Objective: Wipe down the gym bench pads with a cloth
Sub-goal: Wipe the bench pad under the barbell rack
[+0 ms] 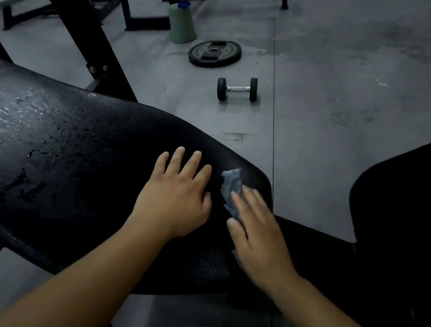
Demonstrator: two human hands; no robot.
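A long black bench pad (pixel 53 153) runs from the left edge to the middle, its surface wet and glistening. My left hand (pixel 174 199) rests flat on the pad near its right end, fingers straight and spread. Just to its right, my right hand (pixel 257 233) presses a small blue-grey cloth (pixel 229 184) against the pad's right end with straight fingers. Most of the cloth is hidden under that hand, which looks slightly blurred. A second black pad (pixel 416 202) lies at the right.
On the grey floor beyond the pad lie a small dumbbell (pixel 237 88) and a black weight plate (pixel 215 52). A green spray bottle (pixel 181 23) with a blue top stands behind the plate. Black machine frames (pixel 72 5) fill the back left.
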